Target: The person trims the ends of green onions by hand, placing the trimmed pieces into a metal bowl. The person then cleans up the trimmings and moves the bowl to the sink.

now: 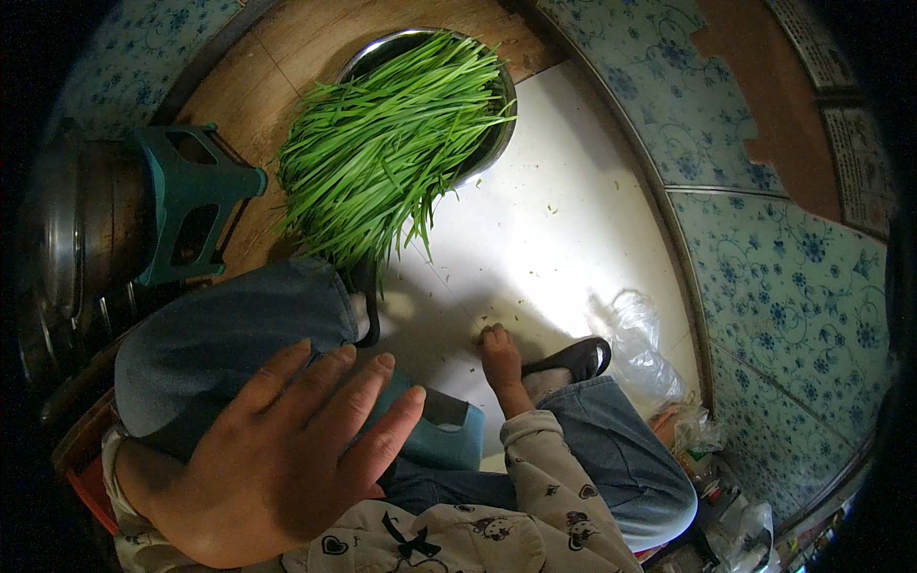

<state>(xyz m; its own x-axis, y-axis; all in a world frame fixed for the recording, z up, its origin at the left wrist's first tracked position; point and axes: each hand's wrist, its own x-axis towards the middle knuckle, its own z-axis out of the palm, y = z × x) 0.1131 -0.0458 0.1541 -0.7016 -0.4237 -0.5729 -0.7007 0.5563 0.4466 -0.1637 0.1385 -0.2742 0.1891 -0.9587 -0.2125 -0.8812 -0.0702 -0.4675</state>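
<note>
A heap of long green leaves, apparently garlic chives (394, 143), lies across a round metal basin (510, 132) on the floor and hangs over its left and lower sides. My left hand (294, 444) is raised close to the camera, back up, fingers spread, holding nothing. Further down, my right hand (501, 354) reaches to the white floor between my feet. Its fingertips are close together at a small clump of plant scraps (485, 334); whether they grip it is unclear. More small green and brown bits are scattered on the floor around that hand.
A teal plastic stool (200, 204) with a metal pot (79, 222) against it is at the left. Under me is another teal stool (458, 437). Clear plastic bags (641, 344) lie by my right foot, near the flower-patterned wall (788, 286). Brown board (251, 64) covers part of the floor.
</note>
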